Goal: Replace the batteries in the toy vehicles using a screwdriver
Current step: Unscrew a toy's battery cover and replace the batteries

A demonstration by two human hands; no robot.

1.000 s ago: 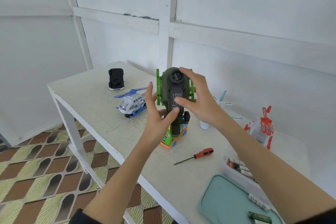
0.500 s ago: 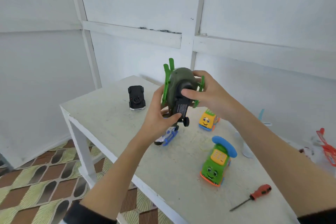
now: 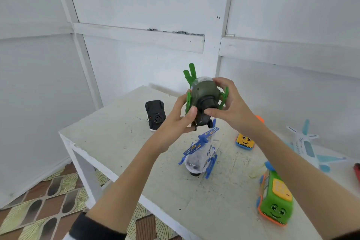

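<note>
A dark green toy helicopter (image 3: 204, 93) with bright green skids and rotor is held in the air above the far part of the white table (image 3: 116, 142), its underside turned toward me. My left hand (image 3: 181, 119) grips its lower body from the left, thumb on the belly. My right hand (image 3: 228, 103) grips the nose end from the right, thumb pressed on the underside. No screwdriver shows in the head view.
On the table lie a black toy car (image 3: 155, 114) upside down, a white and blue helicopter (image 3: 200, 154), a small yellow car (image 3: 245, 141), a green phone-shaped car (image 3: 275, 200) and a white plane (image 3: 305, 144). White walls stand close behind; patterned floor lies at left.
The view has swung left, so the screwdriver and tray have left the frame. Both hands have tilted the green helicopter, turning its underside more toward me.
</note>
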